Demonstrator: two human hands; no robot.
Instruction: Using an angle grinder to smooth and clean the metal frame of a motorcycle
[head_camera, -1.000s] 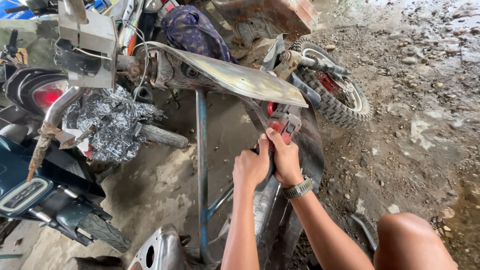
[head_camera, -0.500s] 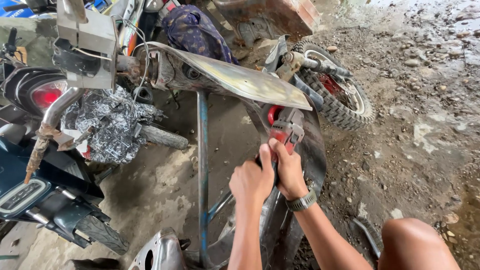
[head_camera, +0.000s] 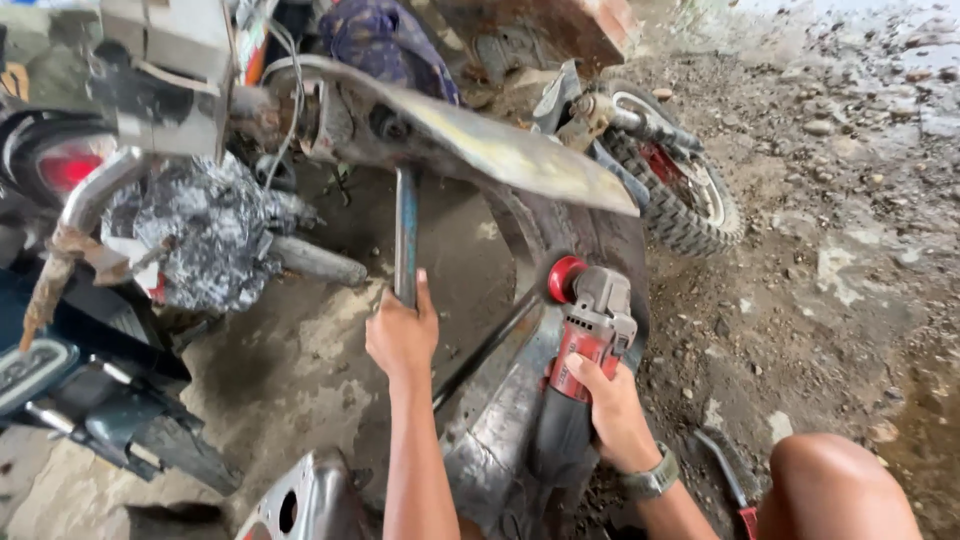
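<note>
Dirt ground (head_camera: 860, 260), strewn with stones, ran past the top and right edges. Stripped motorcycle frame (head_camera: 470, 150) stood over it, upper part cut off, front tyre (head_camera: 690, 215) half hidden behind the long rusty panel. Grey bundle (head_camera: 205, 245) at left: hard to make out. Blue upright bar (head_camera: 405, 225) rose under the panel, lower end hidden by the left hand (head_camera: 402, 335), fingers wrapped tight round it, arm straight. Red angle grinder (head_camera: 585, 340) lay beside the curved metal fender, body clasped firmly by the right hand (head_camera: 612, 410), wrist bent, watch showing.
</note>
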